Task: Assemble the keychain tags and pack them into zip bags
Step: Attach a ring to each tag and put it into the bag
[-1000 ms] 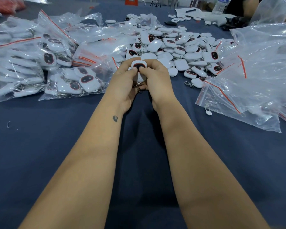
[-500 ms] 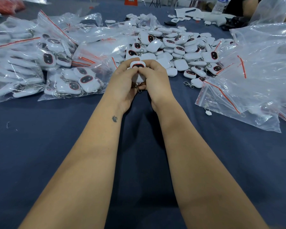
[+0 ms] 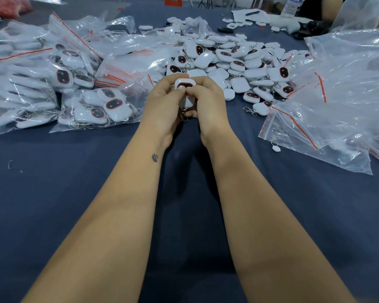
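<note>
The tag [image 3: 183, 84] is up off the bench [image 3: 53, 193], held in the middle between both hands. It is a small white plastic piece with round corners, smooth and a bit shiny, with a dark oval ringed in red on its face. A little metal clip [image 3: 183, 115] hangs from its bottom end.

The left hand [image 3: 162, 106] and the right hand [image 3: 206, 103] each curl round one side of the tag, and both thumbs press on its front. I think they squeeze it like this to snap its two parts shut, since a push from both sides keeps it from slipping.

Just behind the hands is a big pile [image 3: 228, 60] of loose tags, close by so the next one is easy to grab. On the left lie full bags [image 3: 92, 106], clear and crinkly with red zip lines, stuffed with tags. On the right lies a heap of thin bags [image 3: 337, 106], mostly flat and shiny; they look nearly empty. The bench has a dark blue cloth cover
</note>
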